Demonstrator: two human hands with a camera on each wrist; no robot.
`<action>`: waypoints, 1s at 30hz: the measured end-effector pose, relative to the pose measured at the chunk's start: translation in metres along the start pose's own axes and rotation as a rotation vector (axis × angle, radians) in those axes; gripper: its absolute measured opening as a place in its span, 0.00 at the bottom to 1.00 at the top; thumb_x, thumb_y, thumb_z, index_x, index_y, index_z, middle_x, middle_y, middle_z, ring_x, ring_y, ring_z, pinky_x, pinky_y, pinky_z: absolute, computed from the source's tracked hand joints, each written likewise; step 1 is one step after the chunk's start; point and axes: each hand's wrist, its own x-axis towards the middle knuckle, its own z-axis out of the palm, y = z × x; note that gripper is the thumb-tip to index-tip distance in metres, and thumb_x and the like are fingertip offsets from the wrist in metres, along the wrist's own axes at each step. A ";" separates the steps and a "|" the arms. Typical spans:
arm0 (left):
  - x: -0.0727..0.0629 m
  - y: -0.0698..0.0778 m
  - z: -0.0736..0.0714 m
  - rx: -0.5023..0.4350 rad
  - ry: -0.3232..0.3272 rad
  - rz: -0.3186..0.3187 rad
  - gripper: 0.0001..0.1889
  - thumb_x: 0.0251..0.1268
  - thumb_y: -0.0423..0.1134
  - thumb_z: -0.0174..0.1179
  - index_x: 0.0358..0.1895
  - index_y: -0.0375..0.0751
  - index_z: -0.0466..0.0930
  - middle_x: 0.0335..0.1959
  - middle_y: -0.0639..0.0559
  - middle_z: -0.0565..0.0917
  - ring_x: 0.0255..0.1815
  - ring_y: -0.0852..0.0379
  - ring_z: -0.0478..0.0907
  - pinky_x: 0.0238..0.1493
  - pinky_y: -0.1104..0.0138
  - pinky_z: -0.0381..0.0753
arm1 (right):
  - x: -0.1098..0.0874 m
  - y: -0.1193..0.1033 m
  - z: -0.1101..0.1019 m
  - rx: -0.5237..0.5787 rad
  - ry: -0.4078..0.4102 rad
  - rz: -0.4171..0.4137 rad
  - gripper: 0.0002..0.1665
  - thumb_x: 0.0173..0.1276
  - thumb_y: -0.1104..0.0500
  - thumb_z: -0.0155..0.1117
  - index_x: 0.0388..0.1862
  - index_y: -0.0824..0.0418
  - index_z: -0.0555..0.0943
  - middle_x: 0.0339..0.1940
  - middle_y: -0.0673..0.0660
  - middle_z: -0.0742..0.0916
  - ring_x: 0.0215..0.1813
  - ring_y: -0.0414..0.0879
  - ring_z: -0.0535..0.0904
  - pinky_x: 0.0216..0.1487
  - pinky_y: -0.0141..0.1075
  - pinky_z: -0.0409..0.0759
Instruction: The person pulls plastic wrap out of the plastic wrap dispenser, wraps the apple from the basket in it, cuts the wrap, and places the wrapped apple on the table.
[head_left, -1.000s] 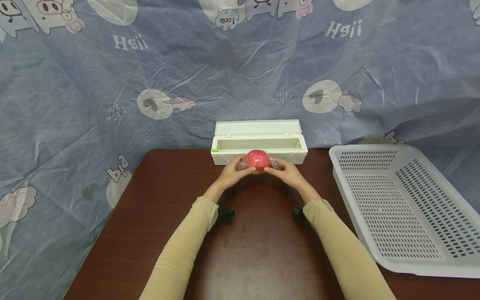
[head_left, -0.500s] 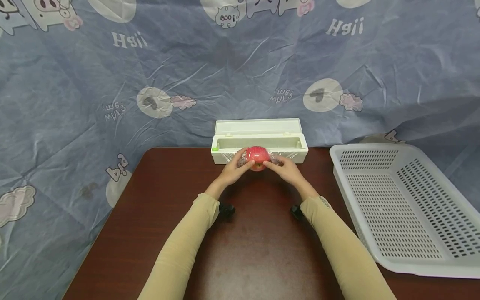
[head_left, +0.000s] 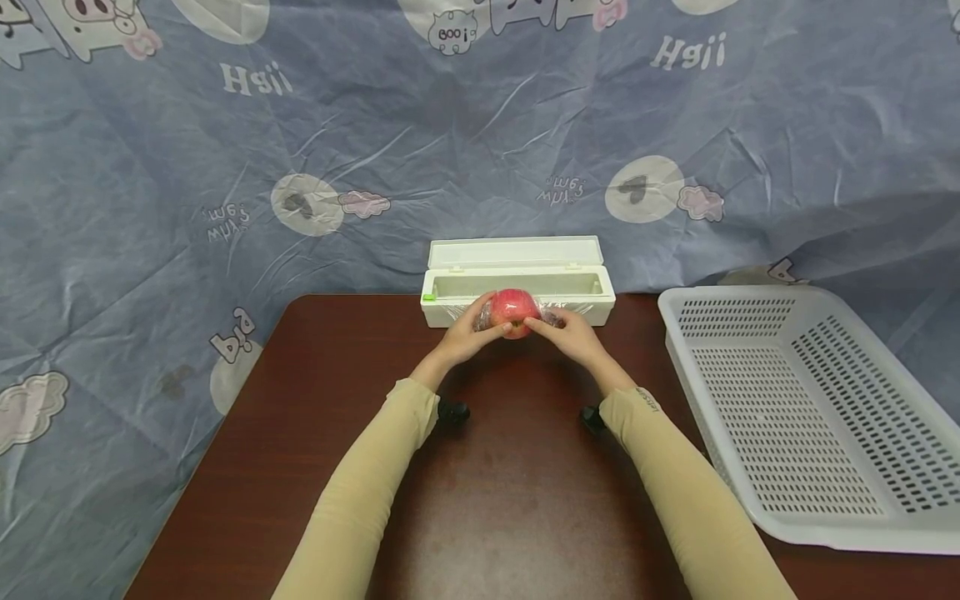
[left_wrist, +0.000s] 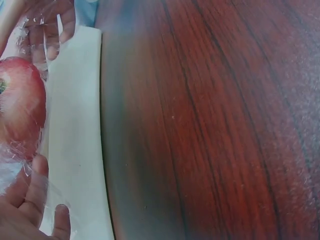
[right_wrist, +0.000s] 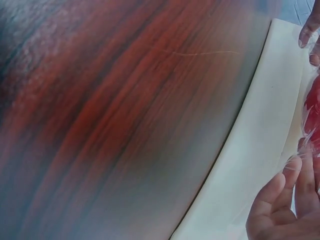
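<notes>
A red apple (head_left: 513, 307) in clear plastic wrap (head_left: 550, 314) is held up between both hands, in front of the white wrap box (head_left: 438, 315). My left hand (head_left: 463, 339) grips its left side, thumb along the near face. From the right, my right hand (head_left: 573, 337) holds it, thumb tip on the apple and fingers behind in the bunched film. The left wrist view shows the film-covered apple (left_wrist: 22, 102) with fingers above and below it. Fingertips of the right hand (right_wrist: 277, 207) lie at the gathered film in the right wrist view.
The wrap box stands at the table's back edge with its lid (head_left: 516, 252) raised and a green piece (head_left: 429, 297) at its left end. A white perforated basket (head_left: 701, 433) sits to the right on the brown table (head_left: 517, 500). A printed cloth (head_left: 450, 142) hangs behind.
The apple has tipped so its dimpled end faces nearer, and it has risen slightly in view. Both thumbs have shifted a little with it. The box and basket stay put.
</notes>
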 end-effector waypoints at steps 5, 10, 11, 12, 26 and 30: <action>0.004 0.004 -0.002 -0.027 -0.025 -0.025 0.38 0.59 0.52 0.63 0.72 0.52 0.57 0.68 0.46 0.63 0.67 0.49 0.60 0.63 0.52 0.64 | 0.001 0.002 -0.001 0.043 0.014 -0.012 0.37 0.57 0.40 0.68 0.60 0.59 0.73 0.53 0.60 0.79 0.52 0.52 0.74 0.51 0.47 0.73; 0.007 0.006 -0.003 -0.052 -0.023 -0.051 0.36 0.61 0.50 0.62 0.71 0.51 0.58 0.67 0.46 0.65 0.67 0.50 0.60 0.65 0.53 0.61 | 0.003 0.005 -0.001 0.000 0.108 -0.149 0.53 0.48 0.46 0.77 0.70 0.57 0.62 0.61 0.61 0.73 0.55 0.56 0.71 0.53 0.51 0.72; 0.008 0.007 -0.003 -0.058 -0.021 -0.055 0.36 0.61 0.50 0.62 0.71 0.51 0.59 0.66 0.46 0.66 0.67 0.51 0.61 0.64 0.54 0.62 | 0.005 0.006 -0.001 -0.029 0.128 -0.193 0.55 0.46 0.46 0.79 0.70 0.58 0.61 0.62 0.61 0.72 0.56 0.56 0.70 0.54 0.51 0.71; 0.008 0.007 -0.003 -0.058 -0.015 -0.059 0.35 0.61 0.50 0.62 0.70 0.51 0.60 0.65 0.47 0.67 0.66 0.51 0.62 0.64 0.55 0.62 | 0.006 0.007 -0.001 -0.058 0.145 -0.236 0.56 0.44 0.47 0.80 0.70 0.59 0.61 0.62 0.61 0.71 0.57 0.55 0.70 0.54 0.51 0.71; 0.013 0.009 -0.007 -0.101 -0.035 -0.057 0.32 0.61 0.50 0.62 0.68 0.51 0.64 0.62 0.48 0.71 0.62 0.53 0.66 0.61 0.57 0.66 | 0.017 0.002 0.012 -0.097 0.068 -0.385 0.55 0.44 0.54 0.81 0.70 0.58 0.63 0.66 0.57 0.71 0.67 0.52 0.64 0.64 0.50 0.64; 0.011 0.007 -0.006 -0.008 -0.010 -0.029 0.33 0.60 0.53 0.62 0.68 0.52 0.64 0.61 0.48 0.72 0.62 0.53 0.67 0.62 0.56 0.66 | 0.019 -0.001 0.015 -0.092 0.043 -0.373 0.54 0.45 0.55 0.80 0.70 0.56 0.63 0.66 0.57 0.72 0.66 0.52 0.66 0.64 0.49 0.65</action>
